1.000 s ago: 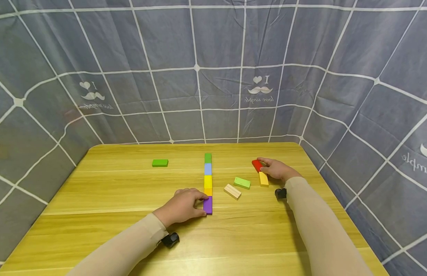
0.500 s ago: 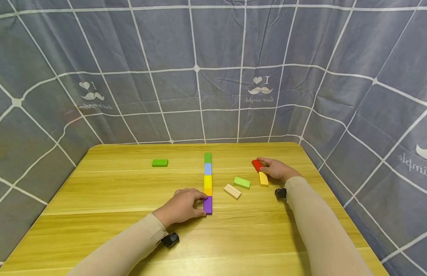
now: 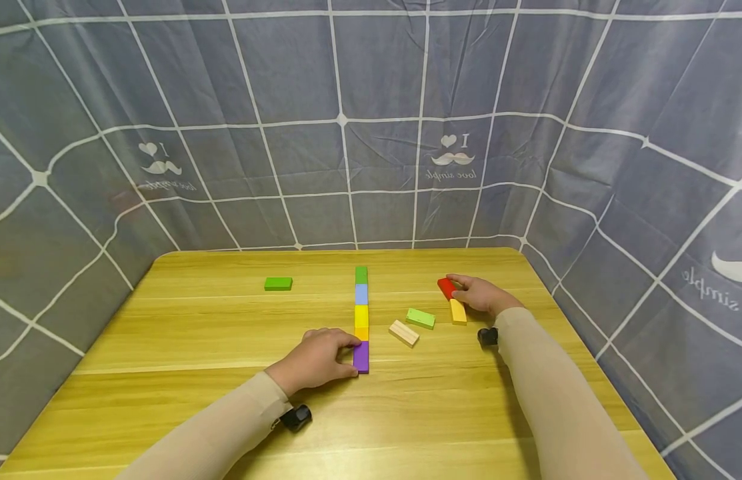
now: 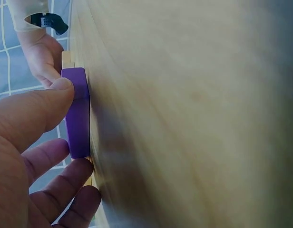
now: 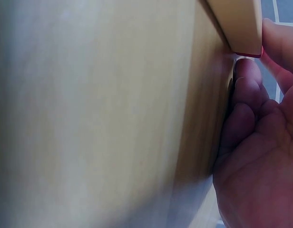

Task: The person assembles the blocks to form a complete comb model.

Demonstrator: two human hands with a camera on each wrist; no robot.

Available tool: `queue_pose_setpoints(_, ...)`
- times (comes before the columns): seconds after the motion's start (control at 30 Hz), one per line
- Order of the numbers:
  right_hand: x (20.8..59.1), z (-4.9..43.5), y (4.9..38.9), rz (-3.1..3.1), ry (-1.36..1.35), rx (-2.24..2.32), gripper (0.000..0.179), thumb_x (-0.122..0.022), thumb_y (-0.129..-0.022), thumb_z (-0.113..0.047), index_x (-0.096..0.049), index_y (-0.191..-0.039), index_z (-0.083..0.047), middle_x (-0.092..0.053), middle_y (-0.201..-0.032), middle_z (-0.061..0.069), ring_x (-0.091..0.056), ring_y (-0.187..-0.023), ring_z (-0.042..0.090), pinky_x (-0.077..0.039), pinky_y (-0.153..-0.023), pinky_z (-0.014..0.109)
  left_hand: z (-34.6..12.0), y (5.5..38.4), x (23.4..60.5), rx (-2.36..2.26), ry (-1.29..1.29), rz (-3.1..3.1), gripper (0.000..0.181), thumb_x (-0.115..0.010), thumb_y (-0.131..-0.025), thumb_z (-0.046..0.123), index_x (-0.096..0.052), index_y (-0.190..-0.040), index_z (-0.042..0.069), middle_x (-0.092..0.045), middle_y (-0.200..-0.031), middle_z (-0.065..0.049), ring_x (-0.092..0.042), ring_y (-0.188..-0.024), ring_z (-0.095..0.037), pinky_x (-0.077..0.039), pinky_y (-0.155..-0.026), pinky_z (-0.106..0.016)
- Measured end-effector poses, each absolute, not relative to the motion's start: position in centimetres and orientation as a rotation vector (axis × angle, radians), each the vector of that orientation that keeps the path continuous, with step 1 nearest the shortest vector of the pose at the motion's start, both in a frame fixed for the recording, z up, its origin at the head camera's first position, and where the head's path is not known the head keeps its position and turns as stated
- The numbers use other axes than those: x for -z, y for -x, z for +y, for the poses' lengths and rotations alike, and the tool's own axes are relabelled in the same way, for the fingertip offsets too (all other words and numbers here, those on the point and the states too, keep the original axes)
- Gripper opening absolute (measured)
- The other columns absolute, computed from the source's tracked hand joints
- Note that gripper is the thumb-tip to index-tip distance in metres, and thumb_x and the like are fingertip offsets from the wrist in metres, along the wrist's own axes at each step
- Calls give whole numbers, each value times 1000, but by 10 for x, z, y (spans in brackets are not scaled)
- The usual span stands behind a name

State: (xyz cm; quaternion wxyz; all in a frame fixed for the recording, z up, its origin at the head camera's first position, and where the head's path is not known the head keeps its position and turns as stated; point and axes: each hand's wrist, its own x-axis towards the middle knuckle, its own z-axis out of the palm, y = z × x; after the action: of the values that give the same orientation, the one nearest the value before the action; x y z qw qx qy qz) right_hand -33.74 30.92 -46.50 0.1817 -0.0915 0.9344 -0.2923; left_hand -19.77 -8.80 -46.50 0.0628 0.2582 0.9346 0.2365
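Observation:
In the head view my left hand [image 3: 323, 360] pinches a purple block [image 3: 361, 357] by its two ends, thumb at the near end. In the left wrist view the thumb overlaps the purple block's [image 4: 77, 114] top end. This block is the nearest in a straight line with a yellow block [image 3: 361, 315], a light blue block [image 3: 361, 294] and a green block [image 3: 361, 275]. At the right, my right hand [image 3: 481, 295] pinches a red block [image 3: 446, 288], its fingers partly covering it. An orange-yellow block [image 3: 459, 312] lies against the red one's near end.
Between the line and my right hand lie a light green block [image 3: 421, 318] and a plain wood block [image 3: 403, 333]. Another green block [image 3: 278, 284] lies at the back left of the wooden table [image 3: 197, 333]. A grey checked curtain [image 3: 299, 160] stands behind and on both sides.

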Motion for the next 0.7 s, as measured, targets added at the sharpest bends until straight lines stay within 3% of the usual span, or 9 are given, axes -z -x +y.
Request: queue_pose_setpoints(0.7,466,311,338,2620,257,822,63,-53,-110,-30,-29,-167,-14,-48,-155,34,-51,-139,47,-32,-123,65,-89,197,464,-742,-762,2810,55,-89,-85,34,-72,-133,13,-74,-133,-4,-65,-129,-30,-41,-107,-53)
